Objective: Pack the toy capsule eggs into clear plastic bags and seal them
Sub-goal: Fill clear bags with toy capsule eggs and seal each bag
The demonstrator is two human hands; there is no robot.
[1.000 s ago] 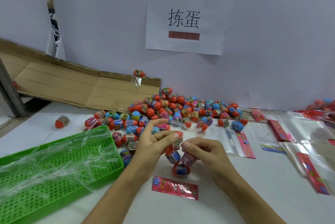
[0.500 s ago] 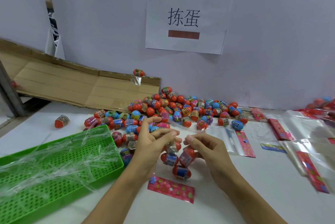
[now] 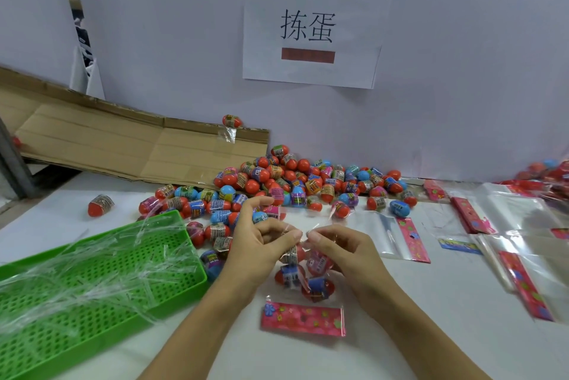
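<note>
A clear plastic bag (image 3: 303,315) with a pink flowered header lies in front of me with several capsule eggs (image 3: 317,285) inside it. My left hand (image 3: 261,241) and my right hand (image 3: 341,249) meet above the eggs, each pinching the bag's clear open end between thumb and fingers. A big pile of loose red, blue and pink capsule eggs (image 3: 295,185) spreads along the wall behind my hands.
A green perforated tray (image 3: 92,284) holding clear plastic strips sits at left. Flat empty bags (image 3: 403,235) with pink headers lie at right, more (image 3: 520,256) toward the right edge. Flattened cardboard (image 3: 107,145) leans on the wall. One egg (image 3: 100,205) lies alone at left.
Both hands have risen slightly and drawn their fingertips together on the bag's open end. The bag with its eggs has shifted a little toward me.
</note>
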